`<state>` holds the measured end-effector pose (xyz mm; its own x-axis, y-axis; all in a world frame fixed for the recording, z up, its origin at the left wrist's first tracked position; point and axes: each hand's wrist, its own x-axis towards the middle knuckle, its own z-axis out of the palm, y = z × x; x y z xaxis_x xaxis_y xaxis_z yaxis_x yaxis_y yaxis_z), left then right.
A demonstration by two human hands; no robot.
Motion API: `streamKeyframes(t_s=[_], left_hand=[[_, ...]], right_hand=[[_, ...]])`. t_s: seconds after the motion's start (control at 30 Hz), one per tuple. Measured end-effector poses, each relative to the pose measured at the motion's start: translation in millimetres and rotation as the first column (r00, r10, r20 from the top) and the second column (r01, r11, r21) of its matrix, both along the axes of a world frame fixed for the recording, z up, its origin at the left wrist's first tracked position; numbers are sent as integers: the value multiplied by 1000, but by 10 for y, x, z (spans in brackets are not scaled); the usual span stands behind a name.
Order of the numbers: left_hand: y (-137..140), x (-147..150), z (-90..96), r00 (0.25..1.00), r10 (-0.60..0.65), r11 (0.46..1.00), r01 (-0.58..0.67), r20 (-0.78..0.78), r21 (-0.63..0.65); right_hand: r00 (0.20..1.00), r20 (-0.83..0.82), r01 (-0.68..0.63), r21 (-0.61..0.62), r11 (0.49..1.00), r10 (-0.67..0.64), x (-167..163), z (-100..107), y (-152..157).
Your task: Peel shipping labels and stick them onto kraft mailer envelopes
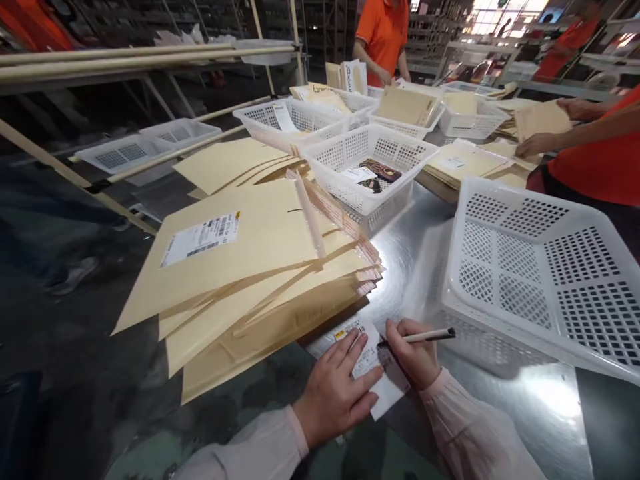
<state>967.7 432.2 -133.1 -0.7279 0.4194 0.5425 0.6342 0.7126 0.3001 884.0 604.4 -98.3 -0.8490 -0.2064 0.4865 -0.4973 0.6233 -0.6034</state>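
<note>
My left hand (pixel 340 387) lies with fingers spread over a white printed label sheet (pixel 383 398), pressing it against the metal table. My right hand (pixel 415 353) is closed around a pen (pixel 429 335) with a white barrel and dark ends. The pen's tip is at the sheet, close to my left fingertips. Barcodes and a small yellow mark show on the sheet's upper part, while my fingers cover some of its print. Just beyond, to the left, rises a stack of padded envelopes (pixel 250 227); the top one carries an address label (pixel 203 239).
At right stands a white perforated basket (pixel 505 300). Another basket (pixel 370 150) behind the stack holds dark patterned phone cases (pixel 381 170) and a paper slip. Co-workers in orange shirts (pixel 383 30) stand beyond; one at right handles an envelope (pixel 543 127). A pipe rack (pixel 125 59) borders the left.
</note>
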Motion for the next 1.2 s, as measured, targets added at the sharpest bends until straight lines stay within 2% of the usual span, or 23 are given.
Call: streamKeyframes(t_s=[0.23, 0.4, 0.57, 0.7, 0.83, 1.0, 1.2], left_hand=[[3, -3, 8, 1000, -7, 1000, 6, -8, -2], [3, -1, 6, 1000, -6, 1000, 6, -8, -7], [0, -4, 2, 1000, -7, 1000, 7, -2, -10], [-3, -4, 0, 1000, -12, 1000, 12, 2, -6], [-5, -2, 4, 1000, -14, 1000, 14, 10, -5], [-2, 2, 6, 1000, -10, 1000, 10, 4, 0], [0, 1, 7, 1000, -12, 1000, 12, 10, -1]], right_hand=[[1000, 14, -6, 4, 1000, 6, -5, 16, -6], [1000, -3, -23, 54, 998, 23, -5, 12, -6], [1000, -9, -13, 32, 999, 13, 0, 7, -13], [999, 47, -22, 14, 1000, 22, 1, -2, -6], [999, 18, -38, 22, 999, 38, -2, -13, -9], [996, 84, -17, -63, 998, 22, 2, 20, -33], [994, 99, -38, -40, 998, 42, -7, 41, -36]])
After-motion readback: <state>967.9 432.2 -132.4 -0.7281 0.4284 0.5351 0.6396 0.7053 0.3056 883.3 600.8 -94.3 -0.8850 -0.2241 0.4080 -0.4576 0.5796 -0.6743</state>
